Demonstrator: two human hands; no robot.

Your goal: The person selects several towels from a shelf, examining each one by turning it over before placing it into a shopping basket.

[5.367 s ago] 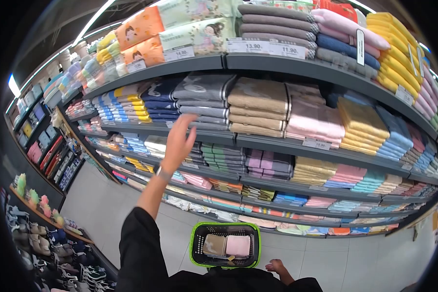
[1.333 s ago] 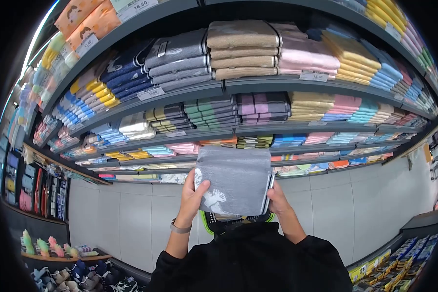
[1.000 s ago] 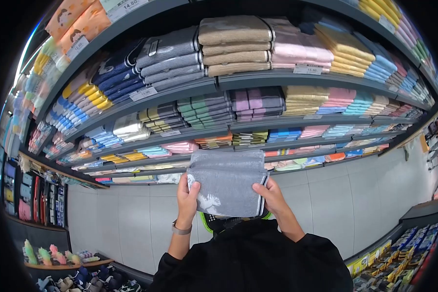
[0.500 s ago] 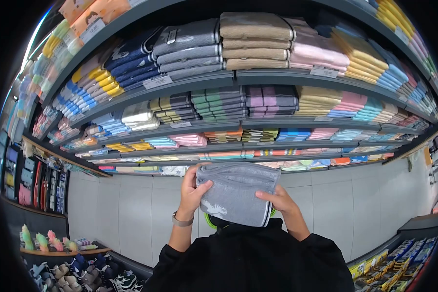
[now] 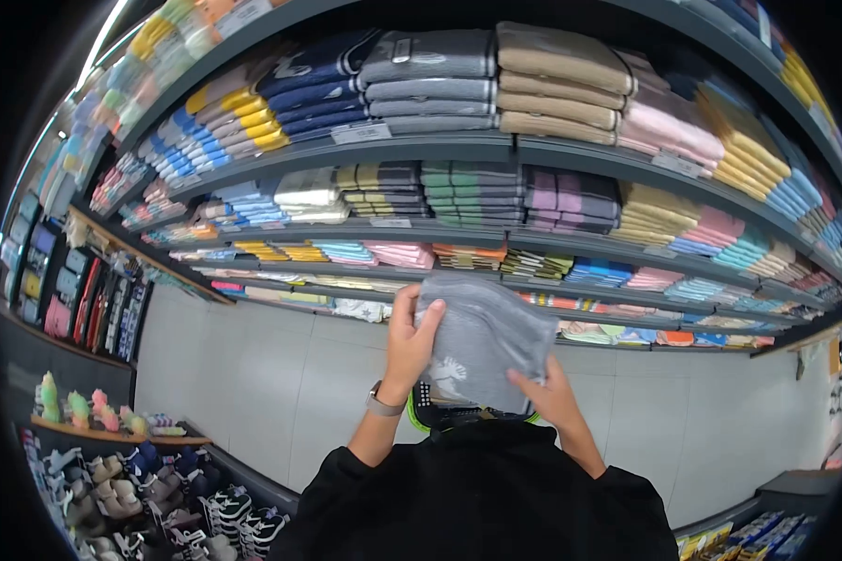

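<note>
Gray towel (image 5: 486,337) | head view: centre, over basket (image 5: 424,408) at 6 o'clock | left hand (image 5: 410,341) pinches edge near 10, right hand (image 5: 554,397) near 4; two-sided grip likely keeps folds together | gray stack (image 5: 430,89) at 12, grouped by colour, presumably for easy picking

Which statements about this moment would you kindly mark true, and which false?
1. The left hand and right hand both hold the grey towel. True.
2. The grey towel is plain, without any pattern. False: a white motif shows on it.
3. The wristband is on the right arm. False: it is on the left.
4. The green-rimmed basket is partly hidden by the grey towel. True.
5. The beige stack stands left of the navy stack. False: it stands to the right.
</note>
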